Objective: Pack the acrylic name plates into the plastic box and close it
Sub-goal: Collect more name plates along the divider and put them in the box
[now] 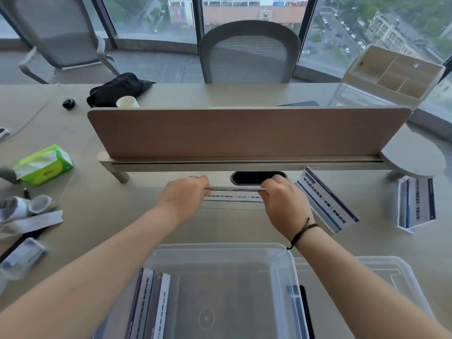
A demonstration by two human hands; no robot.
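An acrylic name plate (233, 192) stands on the desk below the divider, and both hands grip it. My left hand (184, 194) pinches its left end, my right hand (281, 199) its right end. The clear plastic box (220, 250) sits open at the near edge, with two name plates (149, 302) on edge at its left side and another plate (294, 311) at its right. Its clear lid (381, 272) lies on the desk right of the box. Two more name plates remain on the desk to the right, one (326, 200) close by and one (415, 204) farther off.
A tan desk divider (244, 133) on a rail crosses the desk, with a dark cable slot (254, 177) under it. At the left are a green tissue pack (45, 165), tape rolls (40, 204) and another plate (22, 258). A white organiser (391, 74) stands at the back right.
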